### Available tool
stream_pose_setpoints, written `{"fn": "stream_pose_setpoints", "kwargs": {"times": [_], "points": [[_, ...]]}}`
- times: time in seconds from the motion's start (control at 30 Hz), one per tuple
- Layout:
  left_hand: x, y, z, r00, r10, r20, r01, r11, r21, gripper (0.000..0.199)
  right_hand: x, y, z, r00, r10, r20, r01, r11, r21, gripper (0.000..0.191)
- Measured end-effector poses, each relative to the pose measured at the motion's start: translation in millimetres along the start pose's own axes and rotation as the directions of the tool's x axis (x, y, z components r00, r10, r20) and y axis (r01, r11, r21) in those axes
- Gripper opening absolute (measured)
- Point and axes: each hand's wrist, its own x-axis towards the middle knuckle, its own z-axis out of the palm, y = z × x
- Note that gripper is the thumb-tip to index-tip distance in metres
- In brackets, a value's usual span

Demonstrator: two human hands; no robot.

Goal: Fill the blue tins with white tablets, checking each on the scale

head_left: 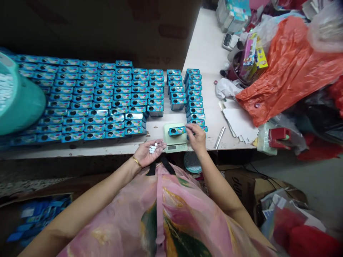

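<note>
L hand (146, 153) open w/ white pellets (152, 148), R hand (197, 137) fingers on blue tin (177, 131), on scale (175, 147), white tbl (206, 46), tin rows (93, 103)

Nothing can be read for certain. The blue tins (115, 134) carry pale lettering on their lids, but it is too small to make out. The scale (175, 147) has a small display, with no number that shows. The cardboard box (238, 189) at lower right bears large dark letters, perhaps "dy" or similar, cut off at the flap. The pink box (248, 50) has printed panels, its words too blurred to tell
</note>
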Motion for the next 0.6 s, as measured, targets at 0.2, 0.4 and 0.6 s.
{"fn": "stream_pose_setpoints", "kwargs": {"times": [0.2, 0.4, 0.6], "points": [[-11.8, 5.1, -26.7, 0.991, 0.072, -0.113, -0.069, 0.997, 0.026, 0.026, 3.4, 33.7, -8.8, 0.999, -0.035, 0.037, 0.044, 0.960, -0.275, 0.020], [-15.1, -0.9, -36.9, 0.988, 0.110, -0.105, -0.104, 0.993, 0.055, 0.030, 0.7, 29.0, 8.8, 0.988, -0.088, 0.129, 0.140, 0.865, -0.481, 0.023], [-19.6, -1.4, -34.9, 0.984, 0.137, -0.113, -0.127, 0.988, 0.092, 0.030, 2.8, 22.5, 22.2, 0.970, -0.087, 0.227, 0.206, 0.790, -0.578, 0.022]]}}
